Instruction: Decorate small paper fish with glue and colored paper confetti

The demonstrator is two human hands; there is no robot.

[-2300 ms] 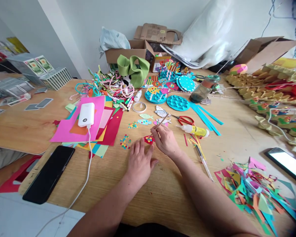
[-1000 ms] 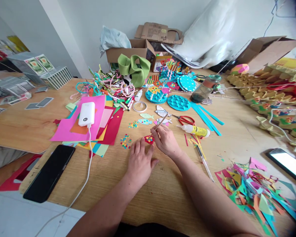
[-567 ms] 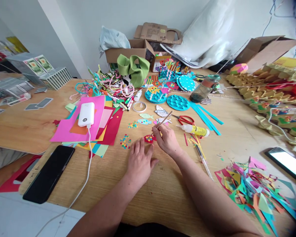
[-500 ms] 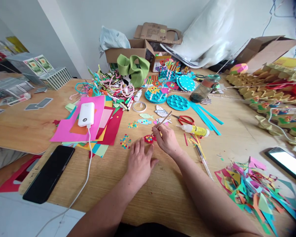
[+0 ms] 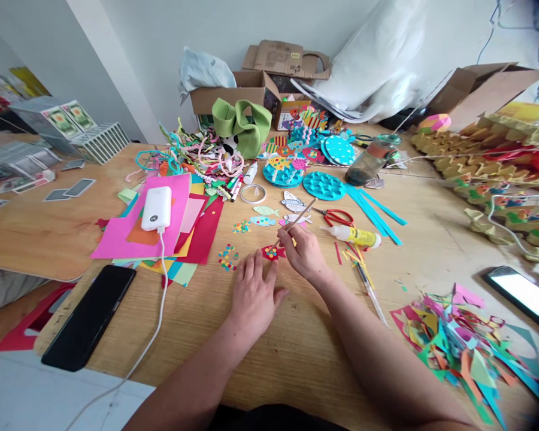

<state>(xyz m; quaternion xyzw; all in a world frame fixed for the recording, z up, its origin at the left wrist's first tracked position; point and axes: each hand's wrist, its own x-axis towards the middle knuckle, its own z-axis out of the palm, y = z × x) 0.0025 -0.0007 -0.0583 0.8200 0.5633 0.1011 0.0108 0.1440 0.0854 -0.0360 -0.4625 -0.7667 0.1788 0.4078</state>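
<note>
Pinched in my right hand (image 5: 304, 251) is a thin wooden stick (image 5: 303, 214), slanting down with its lower end at a red paper fish (image 5: 273, 252). Small coloured dots cover the fish's body. My left hand (image 5: 255, 290) lies flat on the table, fingers stretched out, the fingertips at the near edge of the fish. Loose round paper dots (image 5: 227, 257) are scattered left of the fish, and a smaller heap of confetti (image 5: 241, 227) lies behind them. Beyond my right hand are a blue paper fish (image 5: 263, 221) and a green one (image 5: 266, 211).
Right of my hands lie a glue bottle (image 5: 357, 236), red-handled scissors (image 5: 336, 216) and a heap of paper scraps (image 5: 465, 341). On the left are coloured paper sheets (image 5: 117, 236), a white power bank (image 5: 157, 208) with its cable, and a black phone (image 5: 88, 317). Blue discs (image 5: 324, 186) stand behind.
The stick and my right hand have shifted very slightly over the red fish. My left hand stays in place.
</note>
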